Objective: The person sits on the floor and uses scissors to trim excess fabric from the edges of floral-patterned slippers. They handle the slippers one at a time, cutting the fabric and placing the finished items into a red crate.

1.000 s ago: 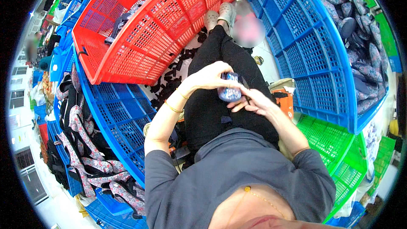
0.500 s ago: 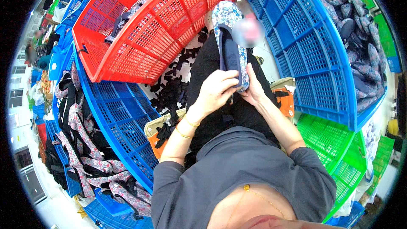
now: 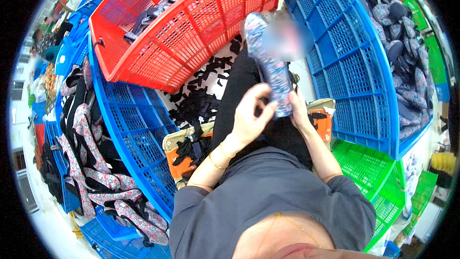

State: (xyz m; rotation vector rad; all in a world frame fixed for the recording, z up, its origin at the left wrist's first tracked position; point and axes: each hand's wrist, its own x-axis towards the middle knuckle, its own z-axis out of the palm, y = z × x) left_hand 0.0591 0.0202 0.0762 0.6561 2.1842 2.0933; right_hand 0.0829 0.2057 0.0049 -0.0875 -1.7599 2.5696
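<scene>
Left hand (image 3: 250, 117) curls beside shoe (image 3: 278, 80); right hand (image 3: 299, 110) holds it.

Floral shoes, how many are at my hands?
1: the blue floral shoe, above your lap, its near end between your left hand and your right hand. Another could be hidden behind it.

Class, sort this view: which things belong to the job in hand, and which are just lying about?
Job in hand:
flowered shoe
right hand, holding it
left hand, at its near end

Lying about:
black scraps on the floor
red crate
pink-flowered shoes, far left
green crate, right
</scene>
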